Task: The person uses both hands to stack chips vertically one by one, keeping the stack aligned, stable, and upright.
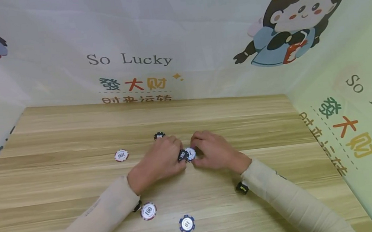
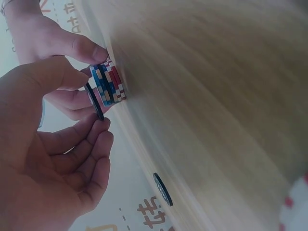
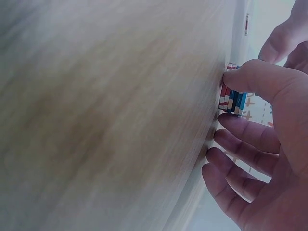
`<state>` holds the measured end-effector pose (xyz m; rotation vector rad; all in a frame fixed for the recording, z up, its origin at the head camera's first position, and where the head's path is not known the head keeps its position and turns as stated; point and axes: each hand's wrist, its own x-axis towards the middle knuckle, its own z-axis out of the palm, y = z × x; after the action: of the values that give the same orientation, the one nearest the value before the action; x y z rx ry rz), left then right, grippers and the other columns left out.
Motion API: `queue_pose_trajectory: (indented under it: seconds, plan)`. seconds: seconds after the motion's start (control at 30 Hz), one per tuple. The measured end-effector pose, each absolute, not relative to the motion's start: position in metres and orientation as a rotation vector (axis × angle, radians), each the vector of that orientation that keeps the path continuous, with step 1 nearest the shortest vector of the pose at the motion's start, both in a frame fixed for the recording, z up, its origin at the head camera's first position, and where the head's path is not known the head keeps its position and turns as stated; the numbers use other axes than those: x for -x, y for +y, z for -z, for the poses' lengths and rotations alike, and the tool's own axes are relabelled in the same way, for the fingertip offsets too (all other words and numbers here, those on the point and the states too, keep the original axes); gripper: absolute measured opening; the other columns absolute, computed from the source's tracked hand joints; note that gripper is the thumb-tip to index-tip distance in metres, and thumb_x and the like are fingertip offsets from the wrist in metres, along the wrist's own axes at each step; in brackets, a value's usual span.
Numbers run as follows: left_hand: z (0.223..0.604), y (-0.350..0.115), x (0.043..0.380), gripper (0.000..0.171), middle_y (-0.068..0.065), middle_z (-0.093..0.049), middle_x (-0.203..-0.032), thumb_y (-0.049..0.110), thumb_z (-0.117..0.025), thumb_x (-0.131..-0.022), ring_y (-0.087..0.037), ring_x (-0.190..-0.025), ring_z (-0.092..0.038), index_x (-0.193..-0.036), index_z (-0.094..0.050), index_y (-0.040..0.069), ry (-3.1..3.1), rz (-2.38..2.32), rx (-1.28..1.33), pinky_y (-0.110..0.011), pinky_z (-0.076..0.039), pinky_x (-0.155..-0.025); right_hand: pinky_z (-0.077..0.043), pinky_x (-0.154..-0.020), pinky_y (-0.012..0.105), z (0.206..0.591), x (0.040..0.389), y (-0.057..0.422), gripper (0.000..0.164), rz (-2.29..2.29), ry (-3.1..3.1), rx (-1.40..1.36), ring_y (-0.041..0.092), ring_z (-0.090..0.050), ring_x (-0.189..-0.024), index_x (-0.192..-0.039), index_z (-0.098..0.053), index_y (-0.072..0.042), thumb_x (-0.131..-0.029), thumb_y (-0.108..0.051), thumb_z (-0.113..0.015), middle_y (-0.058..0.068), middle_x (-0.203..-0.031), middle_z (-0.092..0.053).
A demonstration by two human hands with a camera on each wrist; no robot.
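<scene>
Between thumb and fingertips my left hand (image 1: 159, 157) pinches a black poker chip (image 1: 183, 155) marked 100. That chip is tilted beside the top of a short stack of poker chips (image 1: 191, 153), partly overlapping it in the head view. My right hand (image 1: 214, 150) grips the stack's sides with thumb and index finger, other fingers loosely bent. Red chips lie at the bottom of the stack (image 2: 109, 83) and blue ones above, seen in the left wrist view. The same layers show on the stack (image 3: 232, 100) in the right wrist view.
Another black chip (image 1: 159, 135) lies just beyond my left hand. Farther left is a red-edged white chip (image 1: 121, 155). Nearer the front lie a second red-edged chip (image 1: 148, 211) and a blue-edged chip (image 1: 187, 224). Printed cloth walls (image 1: 202, 80) border the wooden table (image 1: 58, 150).
</scene>
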<state>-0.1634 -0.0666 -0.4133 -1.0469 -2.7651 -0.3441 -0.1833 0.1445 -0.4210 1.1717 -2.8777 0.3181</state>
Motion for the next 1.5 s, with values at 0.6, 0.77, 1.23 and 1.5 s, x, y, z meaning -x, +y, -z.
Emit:
queue_pose_trajectory:
  seconds: [0.6, 0.77, 1.23, 1.5]
  plan:
    - [0.41, -0.053, 0.165, 0.029, -0.008, -0.062, -0.084, 0.032, -0.07, -0.083, -0.023, -0.077, -0.059, -0.092, -0.068, 0.004, -2.791, 0.272, 1.048, -0.041, -0.05, -0.072, -0.049, -0.086, 0.032, 0.422, 0.183, 0.145, 0.035, -0.314, -2.872, -1.173, 0.016, -0.056, -0.1, -0.102, -0.07, -0.011, -0.081, -0.038, -0.071, -0.002, -0.111, -0.059]
    - [0.41, -0.051, 0.166, 0.035, -0.009, -0.065, -0.088, 0.037, -0.072, -0.084, -0.026, -0.082, -0.061, -0.096, -0.068, 0.004, -2.804, 0.258, 1.049, -0.042, -0.05, -0.076, -0.049, -0.086, 0.031, 0.422, 0.183, 0.145, 0.036, -0.293, -2.879, -1.173, 0.014, -0.055, -0.101, -0.105, -0.07, -0.011, -0.082, -0.04, -0.07, -0.004, -0.111, -0.059]
    - [0.41, -0.049, 0.169, 0.041, -0.01, -0.066, -0.09, 0.04, -0.071, -0.084, -0.025, -0.084, -0.062, -0.101, -0.069, 0.003, -2.815, 0.219, 1.046, -0.042, -0.052, -0.076, -0.049, -0.088, 0.032, 0.421, 0.183, 0.144, 0.041, -0.292, -2.897, -1.161, 0.016, -0.055, -0.103, -0.108, -0.07, -0.01, -0.082, -0.041, -0.071, -0.002, -0.113, -0.06]
    - [0.407, -0.053, 0.162, 0.044, -0.01, -0.066, -0.093, 0.041, -0.071, -0.084, -0.026, -0.087, -0.063, -0.104, -0.068, 0.002, -2.76, 0.24, 1.049, -0.041, -0.052, -0.078, -0.048, -0.089, 0.033, 0.421, 0.184, 0.144, 0.04, -0.288, -2.898, -1.168, 0.017, -0.055, -0.104, -0.106, -0.07, -0.011, -0.081, -0.042, -0.072, -0.002, -0.113, -0.059]
